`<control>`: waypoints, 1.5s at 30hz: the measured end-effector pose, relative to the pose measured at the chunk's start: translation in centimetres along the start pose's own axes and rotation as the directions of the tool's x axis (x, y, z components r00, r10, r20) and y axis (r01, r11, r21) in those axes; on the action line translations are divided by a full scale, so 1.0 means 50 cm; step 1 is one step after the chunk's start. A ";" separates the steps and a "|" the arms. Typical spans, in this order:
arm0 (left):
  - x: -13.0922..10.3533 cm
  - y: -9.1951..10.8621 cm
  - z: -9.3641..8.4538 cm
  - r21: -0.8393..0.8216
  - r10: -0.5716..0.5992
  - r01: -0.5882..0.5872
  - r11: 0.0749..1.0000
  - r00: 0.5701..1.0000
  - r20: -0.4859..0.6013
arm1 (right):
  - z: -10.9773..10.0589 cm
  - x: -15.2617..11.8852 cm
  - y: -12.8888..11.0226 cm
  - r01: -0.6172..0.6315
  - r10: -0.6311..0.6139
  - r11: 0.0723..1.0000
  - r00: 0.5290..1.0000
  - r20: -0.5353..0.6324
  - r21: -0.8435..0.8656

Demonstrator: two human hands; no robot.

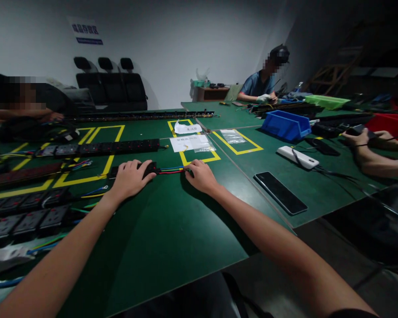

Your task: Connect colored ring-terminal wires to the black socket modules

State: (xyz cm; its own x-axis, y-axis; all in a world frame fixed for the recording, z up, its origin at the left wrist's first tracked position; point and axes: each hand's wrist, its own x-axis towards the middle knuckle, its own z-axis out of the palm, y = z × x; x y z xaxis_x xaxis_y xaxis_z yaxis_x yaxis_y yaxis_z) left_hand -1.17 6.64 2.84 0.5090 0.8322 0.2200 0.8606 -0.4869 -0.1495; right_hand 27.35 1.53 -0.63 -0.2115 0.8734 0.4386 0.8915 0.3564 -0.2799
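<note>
On the green table (146,247), my left hand (131,176) is wrapped over a black socket strip (150,168), which it partly hides. Red, blue and green wires (170,170) run from the strip's right end toward my right hand (199,176). The fingers of my right hand are pinched together on the wire ends, whose tips are hidden. Just behind the wires lie printed paper sheets (182,144) inside yellow tape markings.
Several black socket strips (102,148) with loose wires lie at the left. A black phone (280,192), a white power bank (297,157) and a blue bin (285,125) stand at the right. Other people sit left, right and at the far side.
</note>
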 end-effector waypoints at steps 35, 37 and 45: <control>-0.006 0.005 0.001 -0.026 -0.004 0.003 1.000 1.000 -0.014 | -0.006 -0.005 0.011 0.014 -0.020 0.998 0.996 0.082 0.067; -0.007 0.005 0.001 -0.017 -0.001 0.000 1.000 1.000 -0.021 | -0.007 -0.005 0.009 -0.003 0.000 0.998 0.998 0.056 0.057; -0.007 0.005 0.002 -0.041 -0.005 0.004 0.999 0.999 -0.035 | 0.000 -0.006 0.007 0.034 -0.032 0.997 0.999 -0.027 0.067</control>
State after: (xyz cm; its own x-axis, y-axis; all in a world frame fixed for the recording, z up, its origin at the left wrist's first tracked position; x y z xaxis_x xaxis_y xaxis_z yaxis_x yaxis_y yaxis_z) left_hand -1.11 6.25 2.64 0.5050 0.8249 0.2542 0.8624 -0.4945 -0.1087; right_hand 27.74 1.38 -0.85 -0.2294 0.8522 0.4703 0.8551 0.4073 -0.3209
